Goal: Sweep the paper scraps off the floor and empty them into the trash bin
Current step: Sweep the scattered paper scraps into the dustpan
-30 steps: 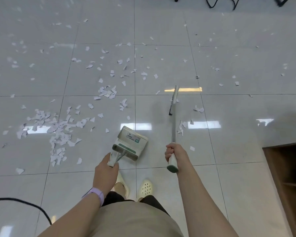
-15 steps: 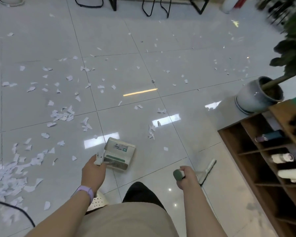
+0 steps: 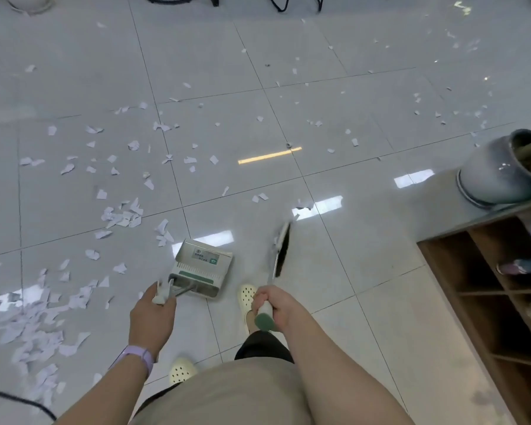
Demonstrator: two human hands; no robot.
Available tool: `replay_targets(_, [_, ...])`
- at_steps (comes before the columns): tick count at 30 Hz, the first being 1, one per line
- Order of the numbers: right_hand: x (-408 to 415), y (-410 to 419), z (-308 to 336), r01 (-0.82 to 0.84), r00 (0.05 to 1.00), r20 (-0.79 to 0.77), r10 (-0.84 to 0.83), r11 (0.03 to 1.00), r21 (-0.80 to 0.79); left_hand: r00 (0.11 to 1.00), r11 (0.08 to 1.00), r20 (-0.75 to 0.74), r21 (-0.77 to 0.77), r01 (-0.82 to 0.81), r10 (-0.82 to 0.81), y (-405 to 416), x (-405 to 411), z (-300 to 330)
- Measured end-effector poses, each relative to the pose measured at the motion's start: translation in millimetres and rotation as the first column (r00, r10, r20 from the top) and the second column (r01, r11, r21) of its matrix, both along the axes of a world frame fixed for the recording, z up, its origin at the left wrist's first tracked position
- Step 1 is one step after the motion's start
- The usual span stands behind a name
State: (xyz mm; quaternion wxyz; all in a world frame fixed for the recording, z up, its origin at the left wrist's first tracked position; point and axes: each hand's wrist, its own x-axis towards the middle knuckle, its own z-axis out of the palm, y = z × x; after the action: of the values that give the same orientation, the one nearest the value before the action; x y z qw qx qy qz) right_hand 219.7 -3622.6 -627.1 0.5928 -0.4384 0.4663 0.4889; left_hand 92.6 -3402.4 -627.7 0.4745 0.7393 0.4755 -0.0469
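White paper scraps (image 3: 121, 216) lie scattered over the grey tiled floor, densest in a pile at the lower left (image 3: 37, 320). My left hand (image 3: 151, 317) grips the handle of a white and green dustpan (image 3: 201, 266) that hangs just ahead of my feet. My right hand (image 3: 273, 306) grips the green-capped handle of a slim broom (image 3: 279, 250), whose dark-bristled head points forward just right of the dustpan. No trash bin is in view.
A wooden shelf unit (image 3: 488, 302) with stored items stands at the right. A grey plant pot (image 3: 497, 176) sits beyond it. A black cable (image 3: 19, 400) crosses the lower left corner. Chair legs (image 3: 295, 3) line the top edge.
The broom has swung from low at my right side to pointing forward beside the dustpan. The view has moved left and closer, and my right foot has stepped forward.
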Motion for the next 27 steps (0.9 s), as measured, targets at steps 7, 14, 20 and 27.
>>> replay_targets(7, [148.7, 30.3, -2.8, 0.035, 0.997, -0.075, -0.012, 0.95, 0.312, 0.99, 0.989, -0.012, 0.055, -0.137, 0.138, -21.4, 64.2, 4.0])
replay_targets(14, [208.0, 42.1, 26.9, -0.031, 0.996, 0.094, 0.012, 0.98, 0.198, 0.995, 0.992, 0.009, 0.077, -0.102, 0.102, -47.9, 148.8, 9.2])
replay_targets(20, [242.0, -7.6, 45.7, 0.071, 0.982, 0.181, -0.052, 0.992, -0.1, 0.995, 0.994, 0.064, 0.074, -0.08, 0.076, -50.9, 186.0, 23.2])
replay_targets(27, [290.6, -58.9, 47.5, 0.394, 0.912, 0.199, -0.358, 0.901, -0.18, 0.971, 0.963, -0.014, 0.126, 0.239, -0.24, -68.3, 198.4, 24.6])
